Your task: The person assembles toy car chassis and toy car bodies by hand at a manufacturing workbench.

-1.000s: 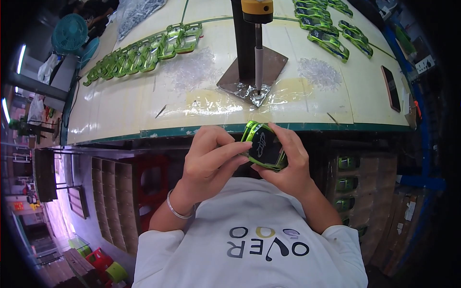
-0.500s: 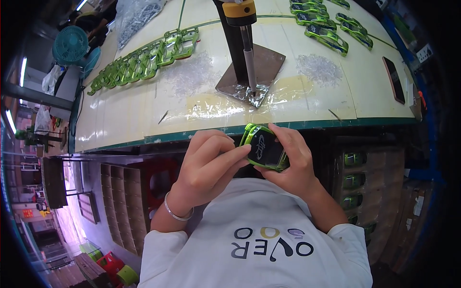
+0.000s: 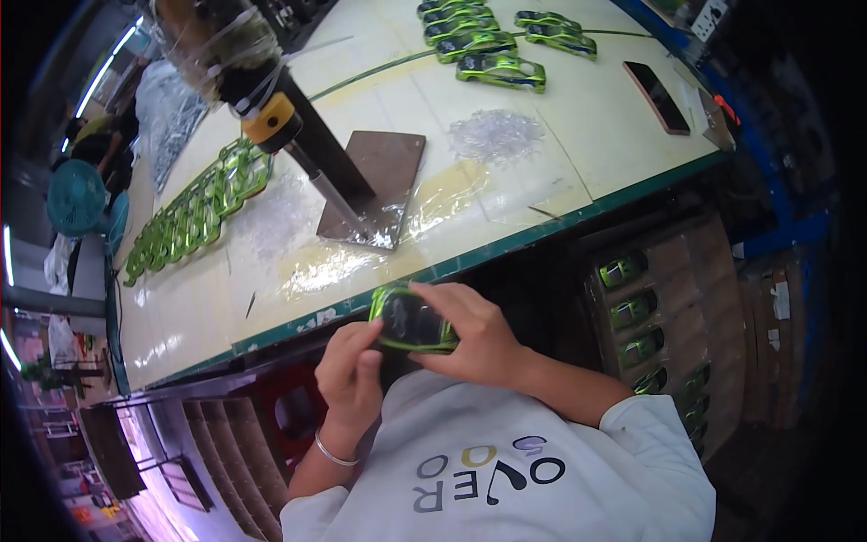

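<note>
Just in front of the table edge, a shiny green toy car body (image 3: 417, 322) with a dark top panel is held tilted. My right hand (image 3: 479, 334) grips it from the right, fingers along its far side and thumb underneath. My left hand (image 3: 349, 370) is at its left end, fingers bent and the index fingertip against the green rim. The left thumb stands a little apart. Whether a small part is between the left fingers cannot be seen.
A press-like tool (image 3: 273, 122) stands on a brown plate (image 3: 393, 167). Beside it lie piles of clear plastic bits (image 3: 497, 135), green frames (image 3: 194, 212) and finished-looking green car bodies (image 3: 499, 72). A phone (image 3: 657, 98) lies far right; a compartment box (image 3: 664, 298) with cars is below.
My view has turned and shifted, so the table appears tilted. The left fingers have drawn back from over the top panel to the car body's left end. The right hand keeps its hold.
</note>
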{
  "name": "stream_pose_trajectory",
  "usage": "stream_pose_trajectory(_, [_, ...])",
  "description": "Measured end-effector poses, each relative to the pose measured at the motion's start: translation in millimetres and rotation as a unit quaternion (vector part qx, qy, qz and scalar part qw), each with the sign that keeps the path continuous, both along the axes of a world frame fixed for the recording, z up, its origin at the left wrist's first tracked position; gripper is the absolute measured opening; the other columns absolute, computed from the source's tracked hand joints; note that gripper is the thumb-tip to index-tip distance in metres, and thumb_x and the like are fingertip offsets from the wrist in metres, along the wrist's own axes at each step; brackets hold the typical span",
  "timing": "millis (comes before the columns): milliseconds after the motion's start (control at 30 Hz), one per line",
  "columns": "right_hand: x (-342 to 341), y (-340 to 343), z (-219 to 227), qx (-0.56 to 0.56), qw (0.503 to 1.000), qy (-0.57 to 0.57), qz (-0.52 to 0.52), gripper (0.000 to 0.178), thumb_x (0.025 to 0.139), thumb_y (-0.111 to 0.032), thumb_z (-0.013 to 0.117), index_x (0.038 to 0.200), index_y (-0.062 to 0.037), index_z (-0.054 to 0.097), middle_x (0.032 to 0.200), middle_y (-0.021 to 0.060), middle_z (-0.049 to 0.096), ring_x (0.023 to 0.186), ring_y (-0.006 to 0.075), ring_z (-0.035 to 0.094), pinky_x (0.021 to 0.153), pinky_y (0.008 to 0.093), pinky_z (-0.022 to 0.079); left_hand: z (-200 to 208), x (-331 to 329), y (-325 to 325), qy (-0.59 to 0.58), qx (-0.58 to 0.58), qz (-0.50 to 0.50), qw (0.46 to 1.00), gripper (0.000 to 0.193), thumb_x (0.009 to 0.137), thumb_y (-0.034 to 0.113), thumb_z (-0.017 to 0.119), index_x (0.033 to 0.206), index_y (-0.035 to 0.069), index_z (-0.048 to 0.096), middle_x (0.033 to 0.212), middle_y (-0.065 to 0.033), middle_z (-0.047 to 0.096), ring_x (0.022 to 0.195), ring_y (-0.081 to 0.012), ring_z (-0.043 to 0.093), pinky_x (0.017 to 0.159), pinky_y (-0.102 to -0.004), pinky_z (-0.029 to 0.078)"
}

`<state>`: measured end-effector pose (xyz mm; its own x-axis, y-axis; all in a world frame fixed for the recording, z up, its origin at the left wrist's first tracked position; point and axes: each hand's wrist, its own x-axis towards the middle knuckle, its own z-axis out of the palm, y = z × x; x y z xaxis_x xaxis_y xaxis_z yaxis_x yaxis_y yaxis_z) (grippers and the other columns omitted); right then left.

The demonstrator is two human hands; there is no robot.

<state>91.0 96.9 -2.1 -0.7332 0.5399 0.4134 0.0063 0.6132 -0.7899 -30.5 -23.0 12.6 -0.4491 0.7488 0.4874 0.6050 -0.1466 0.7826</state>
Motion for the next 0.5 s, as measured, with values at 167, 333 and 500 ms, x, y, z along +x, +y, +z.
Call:
stream_pose_trajectory(167, [-0.5,-4.3,-1.0,0.083,0.996,-0.038,-0.016,0.062,0.057,-0.018,0.071,0.111,0.0008,0.046,0.095,0.0152,0.052,0.083,0.0286,0.053,0.070,0.0331,0.045,-6.1,13.7,10.1,-0.440,0.030,0.030,0.897,0.031,0.087,0.015,0.042,0.110,-0.004,0.037,0.087,-0.0121,0.057,0.075,-0.0158,0.057,0.067,-0.0232,0.046])
stream_pose_trajectory(333, [7.9,20.6,9.7,0.078,0.996,-0.035,0.012,0.050,0.063,-0.025,0.068,0.104,-0.0018,0.051,0.092,0.0141,0.054,0.082,0.0293,0.053,0.070,0.0343,0.044,-10.5,15.7,11.5,-0.519,0.020,0.049,0.853,0.033,0.089,0.022,0.036,0.107,-0.006,0.041,0.087,-0.0143,0.056,0.061,-0.0190,0.059,0.052,-0.0280,0.051])
stream_pose_trajectory(500, [9.1,117.4,6.6,0.177,0.956,-0.061,-0.224,0.015,0.069,-0.012,0.059,0.083,-0.0052,0.057,0.081,0.0089,0.052,0.081,0.0264,0.050,0.070,0.0352,0.042,-4.4,9.3,5.9,-0.529,-0.003,-0.028,0.848,0.034,0.089,0.021,0.035,0.104,-0.007,0.045,0.083,-0.0143,0.058,0.061,-0.0182,0.059,0.052,-0.0263,0.050])
